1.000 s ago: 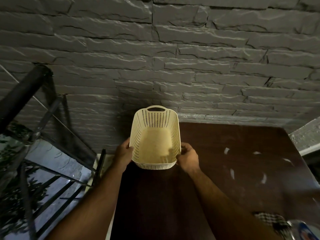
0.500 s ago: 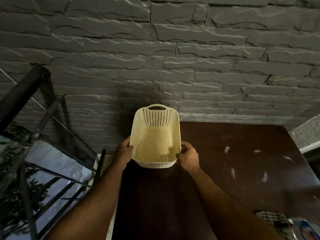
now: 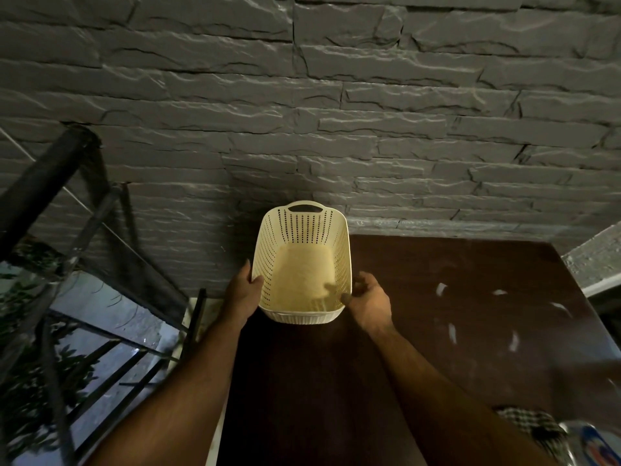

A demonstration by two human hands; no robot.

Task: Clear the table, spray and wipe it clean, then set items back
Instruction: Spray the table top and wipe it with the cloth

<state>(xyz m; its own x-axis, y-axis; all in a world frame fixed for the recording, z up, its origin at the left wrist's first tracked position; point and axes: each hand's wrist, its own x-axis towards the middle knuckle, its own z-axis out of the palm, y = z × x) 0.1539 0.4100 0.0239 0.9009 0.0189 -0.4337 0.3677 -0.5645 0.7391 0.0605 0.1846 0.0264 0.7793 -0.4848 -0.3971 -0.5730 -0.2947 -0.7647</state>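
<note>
Dark brown table (image 3: 420,348) filling lower centre and right of frame, cream perforated basket (image 3: 302,264) at its upper left corner by the wall, checked cloth (image 3: 527,423) at lower right edge, pale streaks (image 3: 452,332) on right half of surface

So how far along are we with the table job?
Mostly bare table, so clearing and wiping look done. Now: left hand and right hand hold the empty cream basket at its far-left corner. Left: release it; checkered cloth remains.

Checked cloth (image 3: 527,423) cut off, blurred
</note>
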